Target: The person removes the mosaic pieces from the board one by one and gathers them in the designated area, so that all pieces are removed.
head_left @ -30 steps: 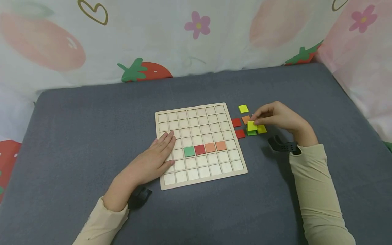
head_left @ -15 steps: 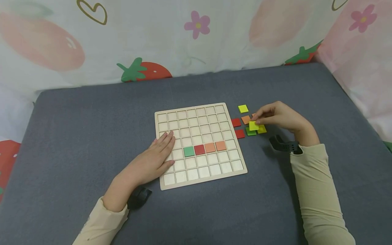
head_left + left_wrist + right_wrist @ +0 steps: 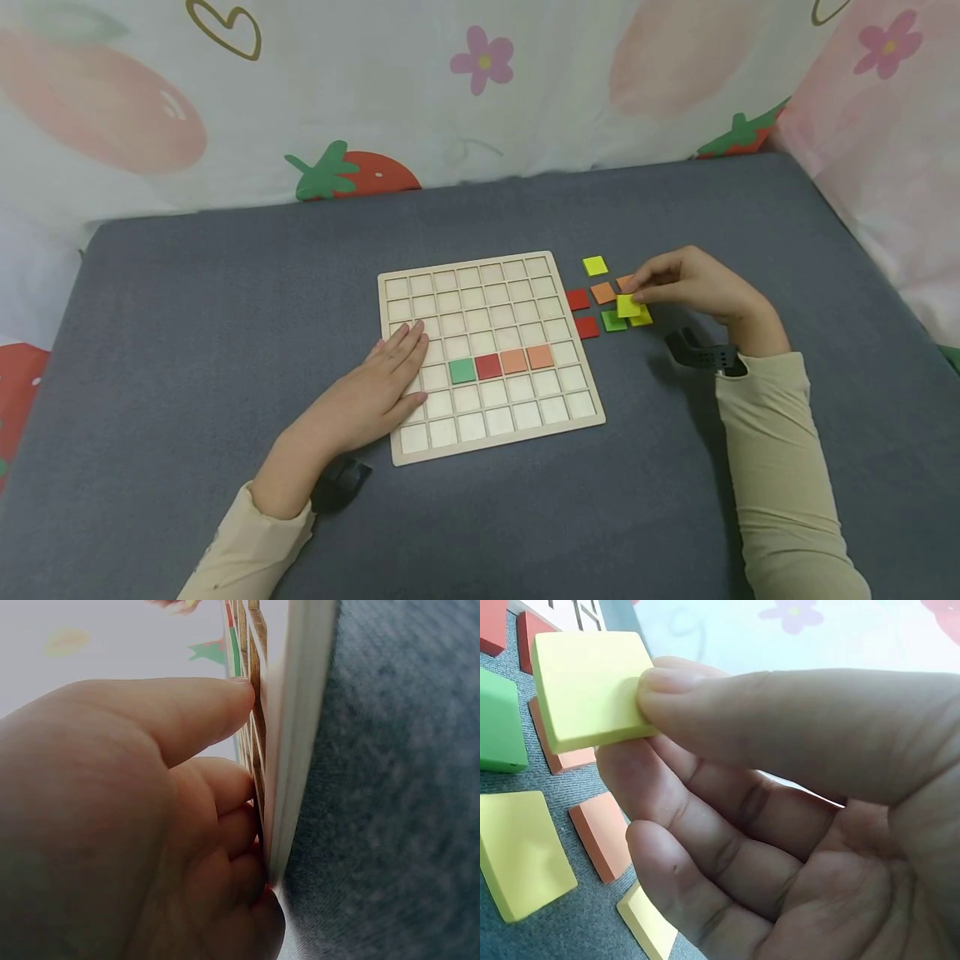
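A wooden grid board [image 3: 386, 333] lies on the grey cloth, with a row of tiles in it: a green tile [image 3: 462, 371], a red tile [image 3: 488, 366] and two orange tiles [image 3: 513, 361]. My left hand [image 3: 375, 383] rests flat on the board's left side, fingers straight. In the left wrist view its thumb [image 3: 202, 705] lies over the board's edge. My right hand [image 3: 693, 287] pinches a yellow tile [image 3: 592, 686] between thumb and fingers, held above the loose tiles right of the board.
Loose tiles lie beside the board's right edge: two red tiles [image 3: 587, 327], a green tile [image 3: 613, 322], orange tiles [image 3: 603, 293] and a yellow tile [image 3: 595, 267] farther back. A patterned curtain [image 3: 555, 92] hangs behind the cloth-covered table [image 3: 225, 292].
My right hand has drifted slightly to the right with the yellow tile, showing more of the green tile below. My left hand stays in place on the board.
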Motion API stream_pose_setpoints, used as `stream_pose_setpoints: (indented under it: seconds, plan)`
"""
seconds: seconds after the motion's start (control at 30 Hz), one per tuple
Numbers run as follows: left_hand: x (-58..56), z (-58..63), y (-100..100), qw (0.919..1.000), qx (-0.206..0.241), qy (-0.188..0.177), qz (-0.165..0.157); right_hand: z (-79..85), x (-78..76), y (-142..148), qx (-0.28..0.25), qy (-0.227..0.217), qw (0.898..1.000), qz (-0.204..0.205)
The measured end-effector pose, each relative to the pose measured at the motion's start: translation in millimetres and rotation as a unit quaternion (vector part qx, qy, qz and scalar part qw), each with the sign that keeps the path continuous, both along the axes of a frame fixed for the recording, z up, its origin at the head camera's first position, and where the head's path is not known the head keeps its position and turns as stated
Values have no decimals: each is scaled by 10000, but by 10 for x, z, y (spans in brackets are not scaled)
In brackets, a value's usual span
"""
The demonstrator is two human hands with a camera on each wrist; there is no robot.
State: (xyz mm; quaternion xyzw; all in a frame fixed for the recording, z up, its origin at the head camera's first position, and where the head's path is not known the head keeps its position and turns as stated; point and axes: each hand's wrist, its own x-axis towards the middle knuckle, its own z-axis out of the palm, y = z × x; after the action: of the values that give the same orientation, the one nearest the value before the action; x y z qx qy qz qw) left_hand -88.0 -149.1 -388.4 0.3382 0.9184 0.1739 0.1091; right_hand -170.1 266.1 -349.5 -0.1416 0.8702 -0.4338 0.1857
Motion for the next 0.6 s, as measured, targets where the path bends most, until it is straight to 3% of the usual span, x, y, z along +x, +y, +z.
stream_pose_setpoints:
  seconds: [0.2, 0.6]
  plan:
    - [0, 0, 3, 10000, -29, -22, 13, 20, 7, 49, -29, 93, 9998, 198]
    - [0, 12, 6, 9999, -57, -71, 44, 17, 16, 81, 115, -2, 9999, 36]
